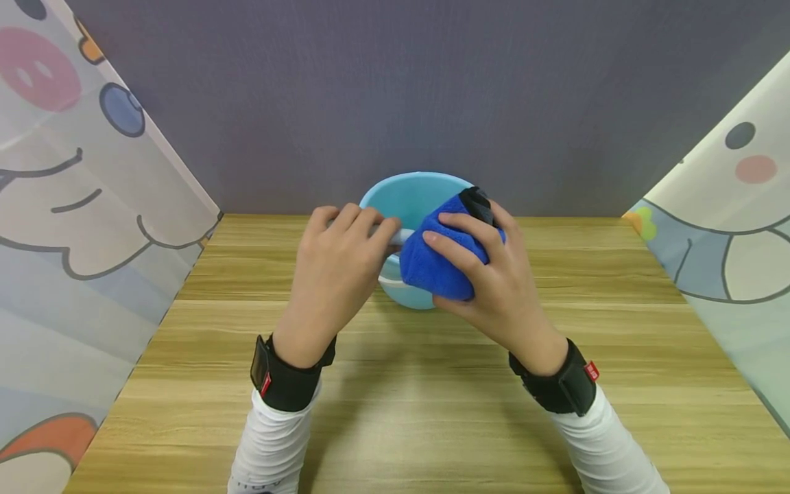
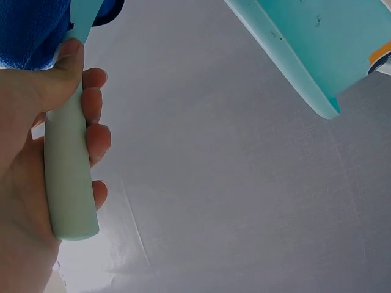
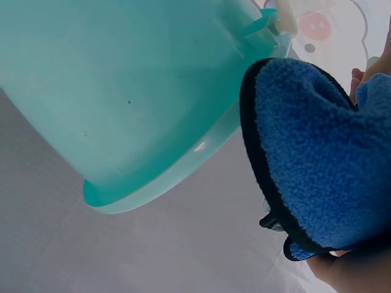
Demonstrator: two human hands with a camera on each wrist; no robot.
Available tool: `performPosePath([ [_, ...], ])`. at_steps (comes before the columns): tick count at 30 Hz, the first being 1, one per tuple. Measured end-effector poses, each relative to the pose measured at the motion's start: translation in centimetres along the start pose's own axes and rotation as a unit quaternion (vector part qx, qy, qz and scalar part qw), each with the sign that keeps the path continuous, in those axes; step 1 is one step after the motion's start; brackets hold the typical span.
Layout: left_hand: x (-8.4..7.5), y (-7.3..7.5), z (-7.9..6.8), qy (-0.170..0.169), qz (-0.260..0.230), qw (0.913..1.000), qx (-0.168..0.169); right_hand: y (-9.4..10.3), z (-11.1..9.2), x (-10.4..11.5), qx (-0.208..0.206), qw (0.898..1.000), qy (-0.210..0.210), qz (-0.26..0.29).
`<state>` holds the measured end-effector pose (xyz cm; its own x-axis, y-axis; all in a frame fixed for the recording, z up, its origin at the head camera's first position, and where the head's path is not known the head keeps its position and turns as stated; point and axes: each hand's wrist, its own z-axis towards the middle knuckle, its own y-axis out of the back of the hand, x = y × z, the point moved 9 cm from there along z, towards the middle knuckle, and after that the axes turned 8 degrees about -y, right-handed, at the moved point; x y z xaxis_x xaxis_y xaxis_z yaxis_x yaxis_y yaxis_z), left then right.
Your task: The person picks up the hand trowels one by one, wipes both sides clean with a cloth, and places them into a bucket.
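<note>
A pale green handle (image 2: 68,177) lies along my left palm, and my left hand (image 1: 339,254) grips it with the thumb (image 2: 68,58) up near its top. From there the tool narrows into a light teal part that runs under a blue cloth (image 1: 435,264); its far end is hidden, so I cannot tell its kind. My right hand (image 1: 494,274) holds the cloth bunched around that end, fingers spread over the top. The cloth looks fluffy and has a black edge (image 3: 250,131). Both hands are over the near part of a light blue bucket (image 1: 410,296).
The bucket stands on a wood-grain table (image 1: 395,412), close to a grey backdrop (image 1: 395,89). Cartoon-printed sheets (image 1: 55,226) flank the table on both sides. Black straps (image 1: 290,377) circle both wrists over white sleeves.
</note>
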<state>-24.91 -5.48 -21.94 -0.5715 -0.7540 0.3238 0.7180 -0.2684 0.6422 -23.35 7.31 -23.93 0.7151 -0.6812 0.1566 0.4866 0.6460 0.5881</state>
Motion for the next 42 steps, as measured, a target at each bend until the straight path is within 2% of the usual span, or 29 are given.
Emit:
performPosePath([
  [17, 0.7, 0.3, -0.2, 0.012, -0.009, 0.9998, -0.016, 0.1, 0.0, -0.5, -0.003, 1.0, -0.012, 0.006],
  [42, 1.4, 0.7, -0.5, 0.035, -0.023, 0.9987, -0.03, 0.3, -0.2, -1.8, 0.004, 0.997, -0.047, 0.058],
])
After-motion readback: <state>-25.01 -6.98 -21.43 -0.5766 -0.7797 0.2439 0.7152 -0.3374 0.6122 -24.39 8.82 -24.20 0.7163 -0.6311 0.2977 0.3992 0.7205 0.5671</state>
